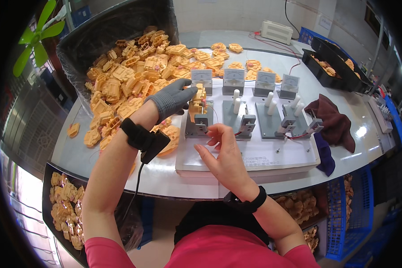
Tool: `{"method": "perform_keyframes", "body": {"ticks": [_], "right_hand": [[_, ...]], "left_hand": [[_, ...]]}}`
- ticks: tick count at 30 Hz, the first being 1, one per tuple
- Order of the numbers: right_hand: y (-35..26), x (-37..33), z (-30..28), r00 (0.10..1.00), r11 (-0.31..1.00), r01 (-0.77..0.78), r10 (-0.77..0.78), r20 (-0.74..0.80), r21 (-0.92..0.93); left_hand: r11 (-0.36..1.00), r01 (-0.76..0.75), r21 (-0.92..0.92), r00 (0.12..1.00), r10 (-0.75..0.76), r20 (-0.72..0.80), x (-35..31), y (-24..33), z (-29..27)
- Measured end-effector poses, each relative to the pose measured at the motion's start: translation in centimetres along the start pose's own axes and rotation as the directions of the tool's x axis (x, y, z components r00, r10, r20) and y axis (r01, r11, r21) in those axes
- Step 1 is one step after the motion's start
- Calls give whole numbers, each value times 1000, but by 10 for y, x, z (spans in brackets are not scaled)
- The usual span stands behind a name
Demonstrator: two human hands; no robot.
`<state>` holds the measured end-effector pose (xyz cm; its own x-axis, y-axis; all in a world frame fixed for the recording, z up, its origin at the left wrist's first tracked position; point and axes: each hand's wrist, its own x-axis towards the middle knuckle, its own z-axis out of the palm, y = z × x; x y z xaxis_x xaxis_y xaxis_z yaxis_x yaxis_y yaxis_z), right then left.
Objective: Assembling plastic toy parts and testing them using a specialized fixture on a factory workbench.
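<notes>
My left hand, in a grey knitted glove, reaches over the leftmost test fixture. Its fingers are spread, and the fingertips rest at the left edge of a yellow-orange plastic part seated upright on that fixture. My bare right hand is just in front of the same fixture, beside its small grey clamp block. The right thumb stands apart from the curled fingers, and nothing shows between them. A thin wire arcs near the part. Behind it stands a panel meter.
Three more fixtures with white pegs line the white board. Yellow parts spill in a heap from a lined bin at left. A brown cloth, black trays and a power supply box sit right and behind.
</notes>
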<state>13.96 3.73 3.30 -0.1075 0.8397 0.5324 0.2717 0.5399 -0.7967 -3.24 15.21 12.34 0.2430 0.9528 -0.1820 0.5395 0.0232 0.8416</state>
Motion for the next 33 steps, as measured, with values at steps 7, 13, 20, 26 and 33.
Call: {"method": "perform_keyframes", "body": {"ticks": [7, 13, 20, 26, 33], "right_hand": [[5, 0, -2, 998, 993, -54, 52, 19, 109], [5, 2, -4, 998, 999, -24, 22, 57, 28], [-2, 12, 8, 1000, 977, -20, 18, 11, 215], [3, 8, 1, 996, 958, 4, -31, 89, 285], [-3, -19, -13, 993, 953, 93, -68, -95, 288]], "left_hand": [[1000, -22, -14, 1000, 22, -10, 13, 4, 12], [1000, -8, -12, 1000, 8, -3, 17, 2, 11], [985, 20, 171, 1000, -18, -16, 20, 25, 16], [965, -156, 212, 971, 189, -146, 38, 6, 15], [858, -512, -23, 855, 507, -109, -60, 65, -17]]}}
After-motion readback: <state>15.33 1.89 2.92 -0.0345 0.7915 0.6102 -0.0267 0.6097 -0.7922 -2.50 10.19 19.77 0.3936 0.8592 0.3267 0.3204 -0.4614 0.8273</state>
